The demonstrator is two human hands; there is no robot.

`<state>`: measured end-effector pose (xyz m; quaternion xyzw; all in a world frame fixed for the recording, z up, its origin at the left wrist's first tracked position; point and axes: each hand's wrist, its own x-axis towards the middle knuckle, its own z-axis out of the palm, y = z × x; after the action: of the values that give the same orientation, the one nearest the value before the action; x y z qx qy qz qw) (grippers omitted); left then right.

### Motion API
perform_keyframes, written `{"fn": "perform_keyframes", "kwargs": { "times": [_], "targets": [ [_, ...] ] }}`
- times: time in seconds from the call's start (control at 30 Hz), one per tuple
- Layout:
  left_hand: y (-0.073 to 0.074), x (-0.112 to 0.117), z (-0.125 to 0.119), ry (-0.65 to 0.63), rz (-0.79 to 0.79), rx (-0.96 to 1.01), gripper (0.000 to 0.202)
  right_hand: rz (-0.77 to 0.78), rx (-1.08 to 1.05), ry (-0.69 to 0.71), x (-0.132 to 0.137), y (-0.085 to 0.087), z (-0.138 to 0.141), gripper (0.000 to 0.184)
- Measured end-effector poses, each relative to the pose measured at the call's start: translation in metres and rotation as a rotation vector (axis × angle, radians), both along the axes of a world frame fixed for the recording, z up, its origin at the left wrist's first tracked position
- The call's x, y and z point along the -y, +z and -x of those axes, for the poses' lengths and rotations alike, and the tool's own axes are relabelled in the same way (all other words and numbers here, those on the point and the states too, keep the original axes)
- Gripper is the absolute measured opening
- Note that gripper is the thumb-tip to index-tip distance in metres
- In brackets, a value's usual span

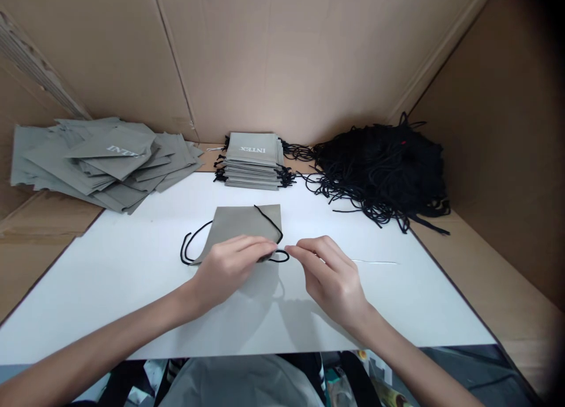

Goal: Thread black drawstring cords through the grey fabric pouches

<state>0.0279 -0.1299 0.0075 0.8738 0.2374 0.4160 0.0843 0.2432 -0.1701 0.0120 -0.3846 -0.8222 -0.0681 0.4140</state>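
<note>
A small grey fabric pouch (247,222) lies on the white tabletop before me, black cord (188,249) curving out from its left side. My left hand (236,260) is closed on the pouch's near edge, close to the right corner. Another length of cord (270,220) crosses the pouch's upper right part. Between my hands a small loop of black cord (280,256) sticks out of that corner. My right hand (331,272) pinches at the end of this loop. A thin metal wire (375,262) shows to the right of my right hand; its other end is hidden.
At the back left is a loose heap of flat grey pouches (106,160). A neat stack of corded pouches (253,151) marked INTEX stands at the back middle. Many black cords (379,166) are piled at the back right. Cardboard walls (282,60) enclose the table (419,313).
</note>
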Motion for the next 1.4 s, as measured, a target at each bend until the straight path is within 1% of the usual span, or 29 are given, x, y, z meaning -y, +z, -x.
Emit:
{"fn": "perform_keyframes", "kwargs": {
  "times": [0.07, 0.13, 0.2, 0.3, 0.37, 0.47, 0.53, 0.6, 0.67, 0.77, 0.8, 0.83, 0.9, 1.0, 1.07, 1.13, 1.23, 1.3, 1.33, 1.37, 1.4],
  "targets": [
    [-0.001, 0.001, 0.001, -0.030, -0.055, -0.015, 0.031, 0.045, -0.002, 0.045, 0.000, 0.001, 0.000, 0.038],
    [-0.002, 0.001, 0.001, -0.038, -0.072, -0.033, 0.039, 0.083, -0.022, 0.077, 0.000, 0.001, 0.000, 0.037],
    [-0.005, 0.002, 0.001, -0.027, -0.072, -0.049, 0.046, 0.103, -0.073, 0.088, -0.001, 0.000, 0.001, 0.034],
    [-0.010, 0.002, 0.000, -0.023, -0.074, -0.019, 0.050, 0.166, -0.198, 0.090, -0.001, -0.003, 0.003, 0.029],
    [-0.013, 0.002, 0.000, -0.035, -0.077, 0.019, 0.051, 0.298, -0.322, 0.076, -0.001, -0.005, 0.003, 0.024],
    [-0.014, 0.001, 0.000, -0.027, -0.095, 0.021, 0.049, 0.528, -0.512, 0.047, -0.001, -0.005, 0.003, 0.015],
    [-0.012, 0.001, 0.000, 0.015, -0.108, 0.014, 0.046, 0.587, -0.568, 0.038, 0.000, -0.004, 0.004, 0.012],
    [-0.010, 0.001, -0.001, 0.076, -0.106, 0.037, 0.041, 0.544, -0.541, 0.022, 0.002, -0.003, 0.004, 0.013],
    [-0.007, 0.002, -0.003, 0.111, -0.084, 0.074, 0.036, 0.404, -0.428, 0.013, 0.003, -0.003, 0.004, 0.020],
    [-0.005, 0.004, -0.006, 0.075, -0.067, 0.088, 0.029, 0.116, -0.194, 0.037, 0.004, -0.004, 0.004, 0.034],
    [-0.005, 0.004, -0.006, 0.051, -0.067, 0.081, 0.027, 0.050, -0.137, 0.053, 0.003, -0.005, 0.005, 0.037],
    [-0.005, 0.004, -0.006, 0.029, -0.060, 0.076, 0.026, 0.019, -0.105, 0.071, 0.002, -0.006, 0.005, 0.038],
    [-0.006, 0.005, -0.005, -0.008, -0.014, 0.089, 0.026, 0.059, -0.133, 0.103, 0.000, -0.008, 0.008, 0.037],
    [-0.007, 0.006, -0.005, -0.034, 0.044, 0.140, 0.027, 0.183, -0.314, 0.106, -0.002, -0.010, 0.014, 0.031],
    [-0.007, 0.006, -0.005, -0.004, 0.038, 0.151, 0.028, 0.190, -0.396, 0.097, -0.002, -0.011, 0.018, 0.028],
    [-0.007, 0.005, -0.005, 0.046, 0.019, 0.138, 0.028, 0.161, -0.403, 0.116, -0.002, -0.012, 0.021, 0.029],
    [-0.008, 0.002, -0.001, 0.087, -0.032, 0.092, 0.022, 0.150, -0.297, 0.135, -0.001, -0.009, 0.016, 0.024],
    [-0.009, -0.001, 0.005, 0.101, -0.068, 0.073, 0.016, 0.170, -0.139, 0.066, 0.000, -0.004, 0.005, 0.019],
    [-0.009, -0.003, 0.008, 0.116, -0.074, 0.071, 0.014, 0.193, -0.045, 0.021, 0.001, -0.002, -0.002, 0.019],
    [-0.009, -0.004, 0.010, 0.129, -0.069, 0.069, 0.013, 0.229, 0.041, -0.025, 0.002, 0.000, -0.010, 0.017],
    [-0.009, -0.005, 0.012, 0.137, -0.054, 0.068, 0.013, 0.277, 0.099, -0.036, 0.003, 0.002, -0.017, 0.011]
  ]
}}
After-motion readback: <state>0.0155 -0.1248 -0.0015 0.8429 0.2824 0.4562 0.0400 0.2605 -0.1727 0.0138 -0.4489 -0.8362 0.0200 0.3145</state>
